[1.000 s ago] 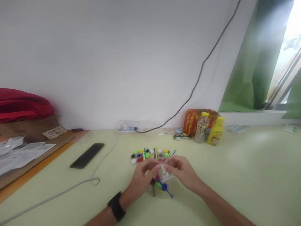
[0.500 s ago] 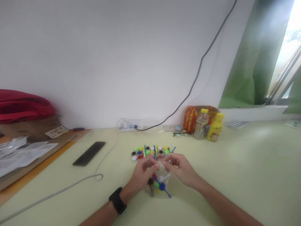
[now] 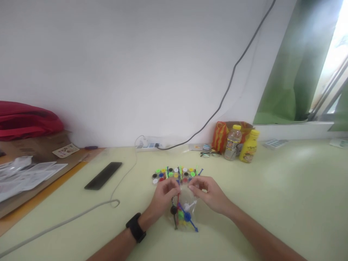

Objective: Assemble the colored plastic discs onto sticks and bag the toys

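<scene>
A clear plastic bag (image 3: 187, 198) hangs between my two hands, with plastic arrow spinners inside it. Among them are a blue spinner (image 3: 187, 216), a black spinner (image 3: 173, 210) and a white spinner (image 3: 187, 206); red, green and yellow ones are partly hidden. My left hand (image 3: 165, 194), with a black watch (image 3: 136, 227) at its wrist, pinches the bag's top edge on the left. On the opposite side, my right hand (image 3: 207, 192) pinches the same edge. Just beyond lie several round coloured pieces and arrows (image 3: 176, 170) on the table, partly covered by my fingers.
A black phone-like slab (image 3: 103, 175) and a pale cable (image 3: 81, 212) lie to the left. Behind are a power strip (image 3: 149, 145), glasses (image 3: 210, 154), a clear bottle (image 3: 232, 143) and a yellow bottle (image 3: 249, 146). Papers (image 3: 32, 177) and a cardboard box (image 3: 35, 146) occupy the far left.
My left hand has shifted slightly left along the bag's top edge. Inside the bag the spinners show more, and a red one has come into view. The right hand has barely moved.
</scene>
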`<control>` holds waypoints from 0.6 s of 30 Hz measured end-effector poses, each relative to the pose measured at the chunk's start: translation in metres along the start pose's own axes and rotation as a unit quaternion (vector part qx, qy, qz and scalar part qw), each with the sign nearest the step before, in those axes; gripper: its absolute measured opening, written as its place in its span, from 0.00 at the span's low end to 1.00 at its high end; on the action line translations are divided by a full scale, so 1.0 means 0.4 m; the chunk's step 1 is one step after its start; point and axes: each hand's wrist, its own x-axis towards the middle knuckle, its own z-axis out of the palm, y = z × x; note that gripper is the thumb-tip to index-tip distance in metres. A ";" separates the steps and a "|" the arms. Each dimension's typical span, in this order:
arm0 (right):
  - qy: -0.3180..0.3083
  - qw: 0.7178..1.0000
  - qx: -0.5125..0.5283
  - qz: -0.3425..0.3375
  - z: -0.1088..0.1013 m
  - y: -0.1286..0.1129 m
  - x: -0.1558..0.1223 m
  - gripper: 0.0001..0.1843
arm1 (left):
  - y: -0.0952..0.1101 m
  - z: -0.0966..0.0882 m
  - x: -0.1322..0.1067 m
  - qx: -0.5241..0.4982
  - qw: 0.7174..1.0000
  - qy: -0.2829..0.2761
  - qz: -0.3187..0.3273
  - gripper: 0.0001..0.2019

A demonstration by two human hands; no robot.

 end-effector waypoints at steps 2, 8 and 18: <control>-0.007 1.000 -0.005 0.003 -0.003 0.003 0.002 0.17 | -0.007 -0.002 0.003 0.019 1.000 -0.008 0.003 0.07; 0.007 0.999 -0.031 -0.004 -0.009 0.007 0.005 0.16 | -0.023 -0.006 0.008 0.030 0.999 -0.010 0.025 0.03; -0.001 1.000 -0.011 0.001 -0.004 0.016 0.003 0.13 | -0.034 -0.009 0.003 0.023 0.999 -0.030 0.034 0.03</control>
